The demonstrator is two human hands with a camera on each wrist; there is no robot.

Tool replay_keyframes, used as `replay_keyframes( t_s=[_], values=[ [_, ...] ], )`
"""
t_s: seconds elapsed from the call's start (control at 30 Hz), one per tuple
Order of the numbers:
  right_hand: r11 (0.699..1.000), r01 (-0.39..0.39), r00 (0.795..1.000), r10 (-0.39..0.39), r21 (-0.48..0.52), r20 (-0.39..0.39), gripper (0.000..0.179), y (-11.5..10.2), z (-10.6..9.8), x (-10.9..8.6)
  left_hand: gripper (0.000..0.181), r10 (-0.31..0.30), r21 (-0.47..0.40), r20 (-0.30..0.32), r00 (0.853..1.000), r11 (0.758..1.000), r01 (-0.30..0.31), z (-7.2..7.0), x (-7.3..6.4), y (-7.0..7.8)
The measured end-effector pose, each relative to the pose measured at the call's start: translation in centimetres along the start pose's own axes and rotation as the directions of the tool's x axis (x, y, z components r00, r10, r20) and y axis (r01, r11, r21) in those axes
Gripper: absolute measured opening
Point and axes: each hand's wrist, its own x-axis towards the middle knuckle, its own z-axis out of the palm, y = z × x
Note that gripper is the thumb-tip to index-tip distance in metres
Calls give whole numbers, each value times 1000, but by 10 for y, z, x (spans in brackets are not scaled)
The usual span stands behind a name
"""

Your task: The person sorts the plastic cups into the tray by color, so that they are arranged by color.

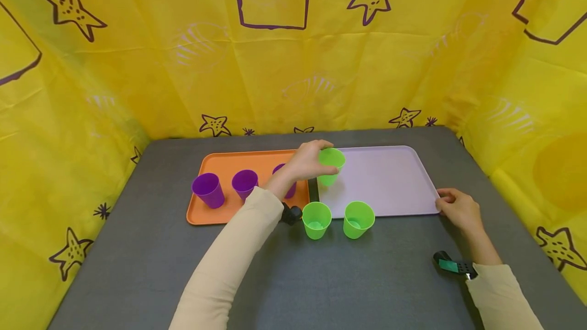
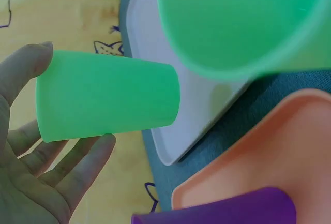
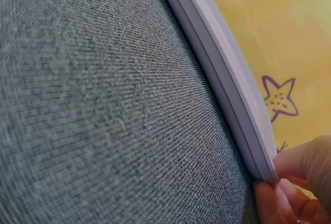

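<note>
Green cup [image 1: 331, 167] is located over the left end of the lilac tray [image 1: 385, 182], mouth upward; I cannot tell whether its base touches the tray. Left hand [image 1: 307, 162] grips this cup near the rim, thumb on one side and fingers spread along the other; I read the grasp as opened to the cup's width. Right hand [image 1: 460, 210] pinches the near right corner of the lilac tray; thumb and fingertips are parted only by the tray's edge.

Two other green cups [image 1: 316, 223] stand upright and apart, just at the near edge of the lilac tray; the orange tray [image 1: 247, 160] lies to the left, a narrow dark gap between the trays. It carries three purple cups [image 1: 208, 191] in a row; I see the rightmost partly hidden by the left arm. Grey table [image 1: 330, 284] supports both trays; yellow printed cloth [image 1: 257, 75] surrounds its back and sides.
</note>
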Motion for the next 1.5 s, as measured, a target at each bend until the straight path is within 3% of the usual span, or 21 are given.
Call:
replay_keyframes(
  t_s=[0.4,0.73,1.5],
  values=[
    [1000,-4,1000,4,4,10,36,-2,-1,0,64,-51,38,91,995,998,48,11,16,9],
    [1000,-2,1000,2,-7,8,36,0,1,1,65,-88,96,142,986,993,75,19,19,8],
    [1000,-22,1000,22,8,19,36,0,0,2,69,-65,134,196,979,990,38,22,19,7]
  ],
)
